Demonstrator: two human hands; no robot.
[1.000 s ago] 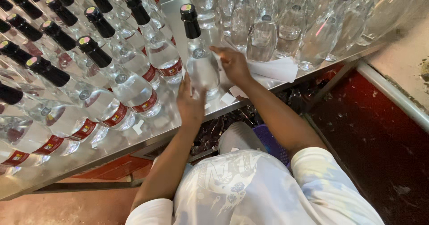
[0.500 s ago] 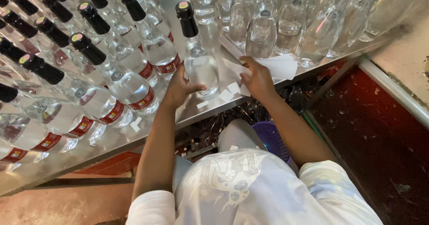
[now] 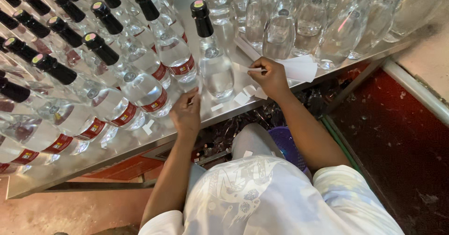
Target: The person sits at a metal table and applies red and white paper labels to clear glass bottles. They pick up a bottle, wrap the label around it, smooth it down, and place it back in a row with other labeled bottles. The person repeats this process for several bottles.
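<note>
I see my left hand (image 3: 186, 115) hovering over the front edge of the steel table (image 3: 117, 146), just in front of a clear bottle (image 3: 216, 67) with a black cap and no label. The thumb and forefinger are pinched together on something thin near the bottle's base; I cannot tell what it is. The hand sits just beside the bottle, and I cannot tell whether it touches the glass.

My right hand (image 3: 271, 77) rests on the table to the right of that bottle, fingers closed on the edge of a white sheet (image 3: 299, 68) that lies flat by the table's rim. Small white paper scraps (image 3: 242, 98) lie scattered on the steel between the two hands, and one more lies further left near the front edge.

To the left of the bare bottle stand rows of capped bottles with red labels (image 3: 154, 88), packed close and running back to the far left corner. Behind my right hand stands a cluster of clear bottles without labels (image 3: 299, 24), most of them uncapped. Below the table, by my knee, is a purple basket (image 3: 287, 144), and red floor (image 3: 397, 137) lies to the right
</note>
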